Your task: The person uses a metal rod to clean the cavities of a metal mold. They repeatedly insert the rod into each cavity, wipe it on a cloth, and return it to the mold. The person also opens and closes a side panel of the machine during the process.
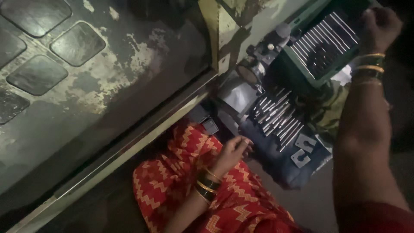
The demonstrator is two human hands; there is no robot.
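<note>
My right hand (379, 26) is raised at the upper right, closed in a fist at the far corner of a green tray (302, 69) that holds a row of thin metal rods (323, 41). Gold bangles ring that wrist. Lower down, my left hand (235, 151) rests on my lap in red zigzag cloth (181, 172), fingers loosely curled, with dark and gold bangles behind it. Its fingertips lie just left of a loose heap of metal rods (276, 116) on a dark blue cloth (280, 164). In the dim light I cannot see anything in that hand.
A worn, paint-chipped machine body (108, 77) with dark square pads fills the left. Its metal rail (142, 138) runs diagonally past my lap. A round metal machine part (254, 69) sits beside the tray. Two flat notched metal plates (304, 151) lie on the blue cloth.
</note>
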